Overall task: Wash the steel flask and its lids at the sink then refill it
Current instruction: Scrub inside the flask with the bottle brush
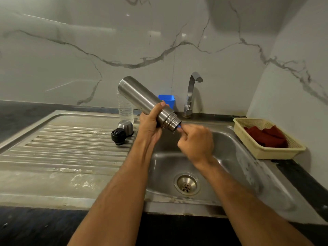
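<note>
The steel flask (pixel 142 97) hangs over the sink (pixel 236 148), base up-left and mouth down-right; the left hand (pixel 150 121) grips its body, and the right hand (pixel 195 141), just beside the mouth, pinches something blue there

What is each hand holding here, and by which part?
The left hand grips the steel flask round its body just above the threaded neck, mouth tilted down. The right hand pinches something small and blue at the mouth; what it is cannot be told.

Basket (pixel 276 153) w/ red cloth (pixel 266 136) (rt); blue cup (pixel 167 100).
</note>
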